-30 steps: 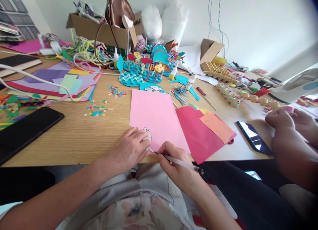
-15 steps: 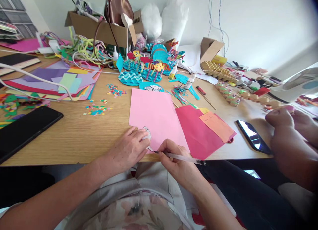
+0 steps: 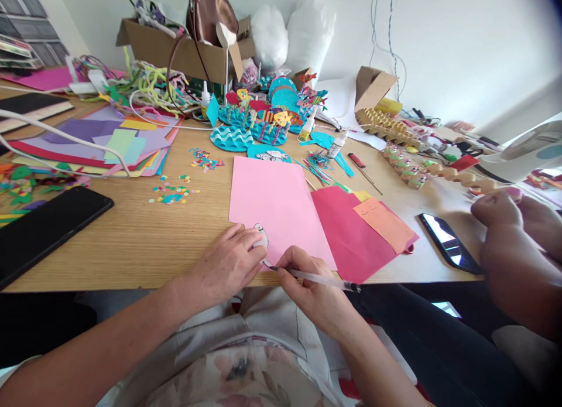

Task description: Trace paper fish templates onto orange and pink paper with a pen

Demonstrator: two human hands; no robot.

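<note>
My left hand (image 3: 226, 265) lies on the wooden table (image 3: 144, 237) at its near edge, fingers pressed down on a small grey paper cut-out (image 3: 262, 238) that rests on the corner of a pink sheet (image 3: 276, 205). My right hand (image 3: 307, 290) is closed round a clear pen (image 3: 322, 280), whose tip touches the pink sheet just below the cut-out. A darker pink sheet (image 3: 351, 234) with an orange piece (image 3: 384, 222) on it lies to the right.
A black phone (image 3: 44, 228) lies at the left and another phone (image 3: 448, 243) at the right. Another person's hands (image 3: 513, 219) rest at the far right. Coloured paper stacks (image 3: 100, 143), confetti (image 3: 173, 193), blue paper crafts (image 3: 259, 120), glue bottles and cardboard boxes (image 3: 184, 50) crowd the back.
The pen has tilted flatter and my right hand has shifted slightly left along the cut-out's lower edge. My left hand stays pressed on the cut-out.
</note>
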